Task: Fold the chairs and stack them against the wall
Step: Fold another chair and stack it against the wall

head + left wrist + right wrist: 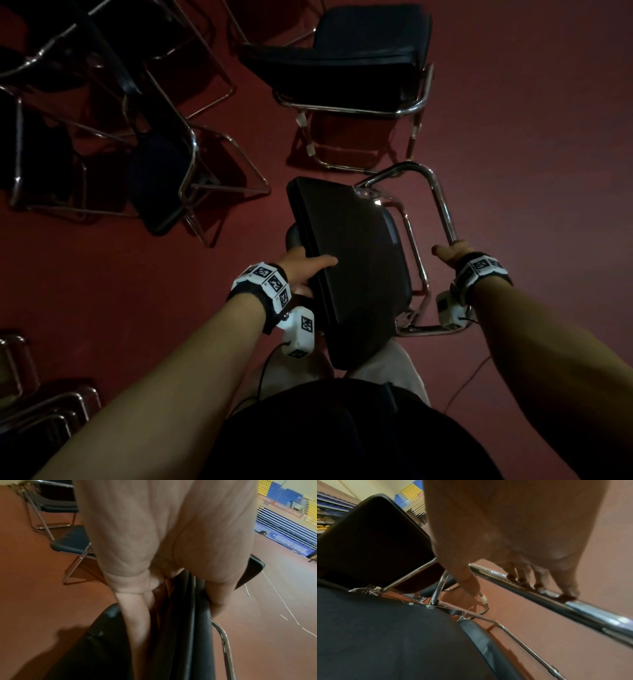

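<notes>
A black folding chair (356, 260) with a chrome tube frame is tipped on its side in front of me, its seat panel turned up. My left hand (305, 270) grips the edge of the black seat (188, 635), thumb on top and fingers curled under. My right hand (452, 253) holds the chrome leg tube (443, 209); in the right wrist view the fingers (539, 580) wrap over the tube (556, 601) and the thumb points away from it.
An unfolded black chair (349, 58) stands just beyond on the red floor (531, 154). More chairs (102, 137) crowd the left, and chrome frames (41, 404) sit at lower left. A thin cable (469, 377) trails on the floor at right.
</notes>
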### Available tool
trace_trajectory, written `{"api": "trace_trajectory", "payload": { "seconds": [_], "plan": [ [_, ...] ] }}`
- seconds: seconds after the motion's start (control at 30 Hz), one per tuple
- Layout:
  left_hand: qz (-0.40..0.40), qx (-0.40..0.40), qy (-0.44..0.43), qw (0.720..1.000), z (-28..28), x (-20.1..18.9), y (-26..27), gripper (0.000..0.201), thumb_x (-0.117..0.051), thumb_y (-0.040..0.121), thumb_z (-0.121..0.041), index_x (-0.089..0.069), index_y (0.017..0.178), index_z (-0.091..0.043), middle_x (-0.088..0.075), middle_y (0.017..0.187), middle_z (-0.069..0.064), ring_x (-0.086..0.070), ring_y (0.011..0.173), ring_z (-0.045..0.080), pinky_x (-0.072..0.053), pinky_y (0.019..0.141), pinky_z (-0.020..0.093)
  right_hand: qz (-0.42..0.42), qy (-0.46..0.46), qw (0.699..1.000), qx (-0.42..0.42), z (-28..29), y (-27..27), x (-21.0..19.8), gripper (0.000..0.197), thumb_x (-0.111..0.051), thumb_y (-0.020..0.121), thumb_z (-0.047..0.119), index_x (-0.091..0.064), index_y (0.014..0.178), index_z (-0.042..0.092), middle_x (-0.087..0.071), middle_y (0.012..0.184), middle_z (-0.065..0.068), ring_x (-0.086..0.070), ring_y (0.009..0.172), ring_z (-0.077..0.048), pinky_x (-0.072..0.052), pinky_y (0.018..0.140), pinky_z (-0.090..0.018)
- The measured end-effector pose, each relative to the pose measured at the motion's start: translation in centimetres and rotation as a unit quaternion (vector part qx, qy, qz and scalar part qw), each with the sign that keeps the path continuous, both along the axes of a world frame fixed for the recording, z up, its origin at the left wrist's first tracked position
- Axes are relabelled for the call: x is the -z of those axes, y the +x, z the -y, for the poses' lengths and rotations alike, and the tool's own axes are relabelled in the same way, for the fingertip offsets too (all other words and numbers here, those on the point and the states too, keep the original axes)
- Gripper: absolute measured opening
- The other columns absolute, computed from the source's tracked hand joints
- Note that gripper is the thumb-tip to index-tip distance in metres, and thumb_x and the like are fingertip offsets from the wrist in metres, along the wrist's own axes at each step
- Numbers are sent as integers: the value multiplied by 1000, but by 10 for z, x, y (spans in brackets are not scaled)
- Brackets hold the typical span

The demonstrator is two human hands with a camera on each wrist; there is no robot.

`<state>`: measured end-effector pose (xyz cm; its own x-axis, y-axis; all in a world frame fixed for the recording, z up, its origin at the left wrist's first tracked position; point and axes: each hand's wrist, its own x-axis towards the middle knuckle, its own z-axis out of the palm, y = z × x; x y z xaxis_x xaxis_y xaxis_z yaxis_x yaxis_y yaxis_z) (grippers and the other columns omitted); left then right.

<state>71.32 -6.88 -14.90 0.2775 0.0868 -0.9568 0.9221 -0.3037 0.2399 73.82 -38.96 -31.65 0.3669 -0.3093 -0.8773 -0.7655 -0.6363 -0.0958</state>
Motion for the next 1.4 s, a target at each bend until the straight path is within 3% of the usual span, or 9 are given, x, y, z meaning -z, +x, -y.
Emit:
{"api": "trace_trajectory", "payload": {
  "seconds": [0.17, 0.27, 0.33, 0.53, 0.67, 0.93, 1.2, 1.3, 1.4],
  "plan": [
    [4, 8, -10, 1000, -4, 3, 5, 64, -84, 74, -33, -56, 129, -18, -66, 123, 6, -67, 109, 26, -60, 83, 50, -5, -6, 1000, 19, -12, 1, 0, 76, -65, 89, 45, -41, 145, 1, -52, 139, -22, -56, 119, -41, -47, 98, -45],
    [7, 16, 2, 1000, -7, 0, 6, 90, -89, 50, -44, -56, 130, -19, -64, 126, 6, -65, 111, 28, -61, 81, 50, -9, 13, 1000, 17, -17, 5, -7, 75, -67, 85, 48, -47, 142, 4, -59, 131, -21, -60, 101, -38, -52, 95, -48],
    [13, 10, 11, 1000, -7, -1, 7, 100, -88, 43, -46, -54, 132, -18, -62, 127, 6, -64, 112, 28, -61, 80, 49, -9, 27, 1000, -12, -22, 8, -13, 73, -67, 85, 48, -50, 140, 4, -60, 130, -21, -62, 104, -38, -53, 94, -45],
    [43, 8, 28, 999, 4, -15, 19, 73, -87, 64, -38, -56, 127, -16, -63, 121, 4, -63, 111, 25, -62, 77, 45, 7, 51, 997, -64, -48, 18, -35, 72, -68, 80, 51, -56, 135, 5, -63, 107, -15, -61, 90, -33, -55, 87, -39],
    [54, 6, 29, 998, 8, -10, 30, 95, -85, 41, -48, -57, 127, -17, -66, 121, 7, -67, 106, 28, -62, 74, 52, 18, 75, 994, -80, -65, 22, -56, 66, -65, 88, 48, -56, 134, 3, -64, 120, -19, -61, 95, -32, -52, 83, -33],
    [52, -18, 54, 997, -4, -20, 21, 62, -83, 69, -36, -57, 120, -9, -66, 109, 7, -68, 98, 26, -62, 76, 48, 39, 109, 992, -48, -102, 11, -65, 66, -62, 92, 49, -45, 139, 4, -56, 134, -19, -56, 120, -37, -47, 97, -37],
    [56, -52, 42, 996, -29, -9, 12, 61, -84, 69, -38, -58, 118, -11, -66, 113, 7, -68, 101, 26, -62, 75, 50, 72, 145, 987, -25, -121, 9, -73, 78, -53, 86, 71, -49, 133, 9, -62, 124, -15, -60, 113, -38, -49, 99, -44],
    [53, -66, 31, 996, -29, -6, 11, 75, -87, 58, -42, -59, 120, -9, -67, 115, 9, -69, 100, 28, -62, 72, 50, 68, 150, 986, -28, -129, 8, -77, 101, -44, 65, 88, -54, 128, 10, -65, 120, -15, -62, 106, -34, -50, 96, -42],
    [68, -39, 45, 996, -27, -4, 12, 54, -85, 72, -36, -62, 113, -10, -68, 108, 7, -70, 97, 24, -63, 71, 45, 58, 157, 986, -30, -140, 8, -84, 105, -44, 70, 88, -48, 134, 5, -59, 125, -16, -58, 113, -34, -45, 98, -40]
  ]
}}
